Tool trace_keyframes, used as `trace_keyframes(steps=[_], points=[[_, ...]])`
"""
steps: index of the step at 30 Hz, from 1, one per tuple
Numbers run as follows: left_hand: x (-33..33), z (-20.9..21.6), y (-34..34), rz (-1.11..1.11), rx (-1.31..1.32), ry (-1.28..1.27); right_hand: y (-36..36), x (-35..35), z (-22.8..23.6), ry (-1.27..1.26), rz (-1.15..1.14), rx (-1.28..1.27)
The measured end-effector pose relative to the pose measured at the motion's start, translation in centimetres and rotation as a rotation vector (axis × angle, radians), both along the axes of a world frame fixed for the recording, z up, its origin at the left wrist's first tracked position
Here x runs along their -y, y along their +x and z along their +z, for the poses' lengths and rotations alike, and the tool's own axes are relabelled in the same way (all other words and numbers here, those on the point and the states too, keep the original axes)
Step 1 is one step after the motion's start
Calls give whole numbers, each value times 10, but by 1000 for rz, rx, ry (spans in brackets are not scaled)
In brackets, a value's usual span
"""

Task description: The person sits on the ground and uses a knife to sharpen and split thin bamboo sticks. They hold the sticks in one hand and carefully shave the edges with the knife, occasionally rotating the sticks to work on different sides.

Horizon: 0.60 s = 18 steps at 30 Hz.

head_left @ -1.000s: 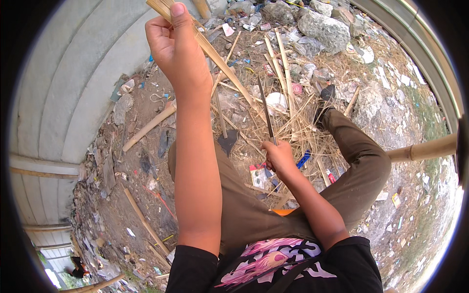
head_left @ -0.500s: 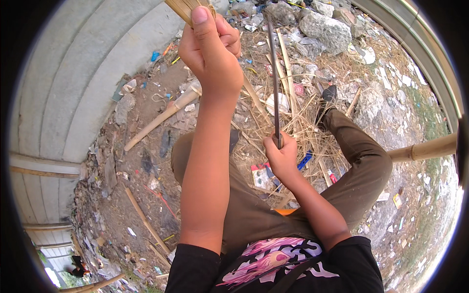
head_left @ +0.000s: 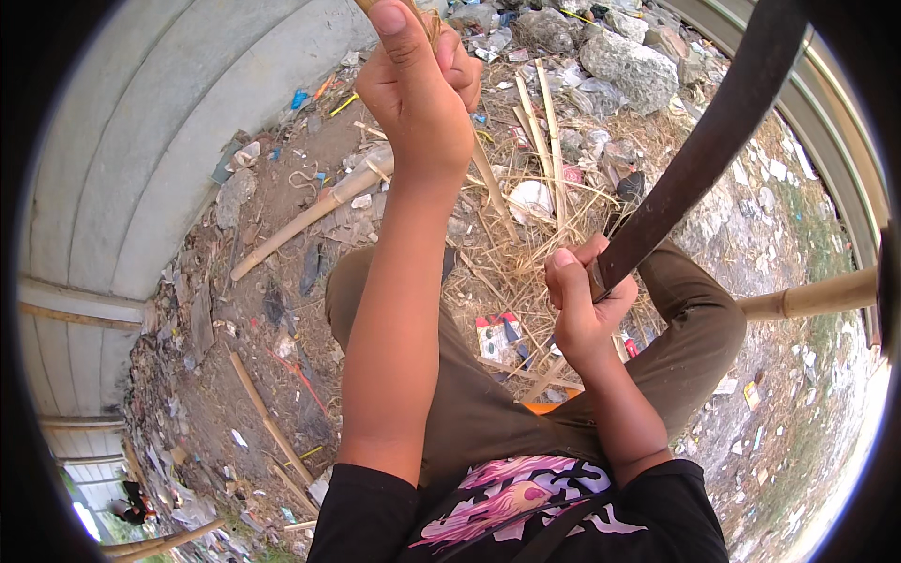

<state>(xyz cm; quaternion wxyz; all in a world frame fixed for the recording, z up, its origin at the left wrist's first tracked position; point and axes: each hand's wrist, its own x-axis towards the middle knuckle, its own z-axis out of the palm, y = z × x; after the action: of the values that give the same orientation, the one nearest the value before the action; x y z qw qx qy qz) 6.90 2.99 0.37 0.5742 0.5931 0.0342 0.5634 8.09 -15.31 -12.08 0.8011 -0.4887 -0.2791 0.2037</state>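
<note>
My left hand (head_left: 418, 98) is raised at the top of the view, its fingers wrapped round a split bamboo piece (head_left: 431, 26) with frayed fibres. Most of that piece lies beyond the upper edge. In my right hand (head_left: 589, 305), in front of my right knee, is the handle of a machete. Its long dark machete blade (head_left: 699, 155) slants up to the right, flat side showing, apart from the bamboo. Below and between the hands, thin bamboo shavings (head_left: 526, 258) are scattered over the ground. Two pale bamboo strips (head_left: 552, 141) lie just beyond them.
A cut bamboo pole (head_left: 305, 225) lies on the littered ground to the left, with a thinner bamboo stick (head_left: 267, 413) nearer me. Grey panels (head_left: 206, 122) rise at the left. Large rocks (head_left: 629, 70) sit at the back. Another bamboo pole (head_left: 812, 293) juts in from the right.
The machete has swung from upright to a slant toward the upper right, turning its flat side into view. My right hand has shifted right; my left hand has moved slightly right with the bamboo.
</note>
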Motion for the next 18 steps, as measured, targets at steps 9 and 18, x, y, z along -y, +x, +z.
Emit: trace_keyframes(steps=[9, 18], points=[[-10, 1, -4, 10, 11, -18, 17, -38, -101, -733, 216, -299], [-15, -17, 5, -105, 134, -94, 4, -11, 5, 64, -18, -1]])
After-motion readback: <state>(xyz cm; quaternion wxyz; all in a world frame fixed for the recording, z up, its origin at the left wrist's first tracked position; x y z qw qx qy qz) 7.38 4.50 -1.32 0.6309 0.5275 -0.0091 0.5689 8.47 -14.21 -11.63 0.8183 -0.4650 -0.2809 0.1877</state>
